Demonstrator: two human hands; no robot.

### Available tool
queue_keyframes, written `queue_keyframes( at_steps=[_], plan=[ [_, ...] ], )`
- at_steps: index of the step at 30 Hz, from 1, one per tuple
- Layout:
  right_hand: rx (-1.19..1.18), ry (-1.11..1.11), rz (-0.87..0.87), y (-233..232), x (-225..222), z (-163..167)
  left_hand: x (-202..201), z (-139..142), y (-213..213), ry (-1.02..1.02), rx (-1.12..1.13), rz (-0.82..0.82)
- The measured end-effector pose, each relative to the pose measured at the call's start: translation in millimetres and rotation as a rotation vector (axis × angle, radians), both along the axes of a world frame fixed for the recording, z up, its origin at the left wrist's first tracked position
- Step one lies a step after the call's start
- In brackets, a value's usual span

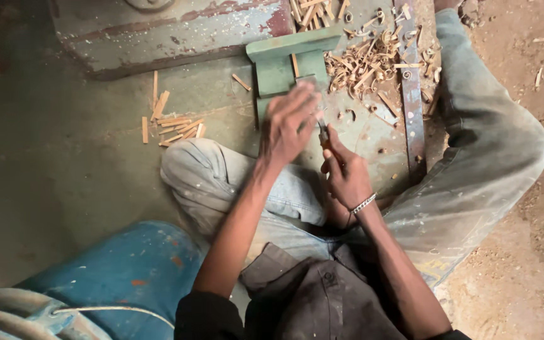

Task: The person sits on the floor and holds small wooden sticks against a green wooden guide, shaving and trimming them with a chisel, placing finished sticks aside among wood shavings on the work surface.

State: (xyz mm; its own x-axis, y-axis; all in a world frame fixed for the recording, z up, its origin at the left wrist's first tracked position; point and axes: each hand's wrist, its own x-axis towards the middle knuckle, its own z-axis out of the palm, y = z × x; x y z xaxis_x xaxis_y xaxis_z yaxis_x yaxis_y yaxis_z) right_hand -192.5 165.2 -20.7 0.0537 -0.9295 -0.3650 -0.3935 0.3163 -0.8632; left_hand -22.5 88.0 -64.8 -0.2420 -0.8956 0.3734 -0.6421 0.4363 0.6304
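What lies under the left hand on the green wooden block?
The left hand rests over the green wooden block, covering its lower part. Whatever it presses there is hidden. The right hand grips a thin tool beside it.

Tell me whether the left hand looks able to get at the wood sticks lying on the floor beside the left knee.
Probably yes. The left hand rests on the green block, and the sticks lie on open floor to its left, with only the knee nearby and nothing covering them.

Dusty concrete floor point(64, 164), sawdust-strewn dirt point(524, 264), worn painted metal slab point(158, 31), blue drum point(127, 271)
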Motion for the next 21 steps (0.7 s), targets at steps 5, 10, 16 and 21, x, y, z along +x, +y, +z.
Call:
queue_keyframes(
  at_steps=[5, 10, 16, 21],
  plan=[
    [-0.333, 0.140, 0.130, -3, 5, -1, -5, -5, 15, 0.053, 0.145, -0.011],
    [-0.202, 0.288, 0.177, -7, 10, 8, 1, -9, 9, 0.053, 0.194, -0.056],
    [-0.117, 0.293, 0.156, -7, 17, 13, 5, -11, 11, 0.032, 0.174, -0.062],
    [-0.230, 0.250, 0.133, -10, 19, 0, 5, -18, -1, 0.087, 0.186, -0.057]
  ],
)
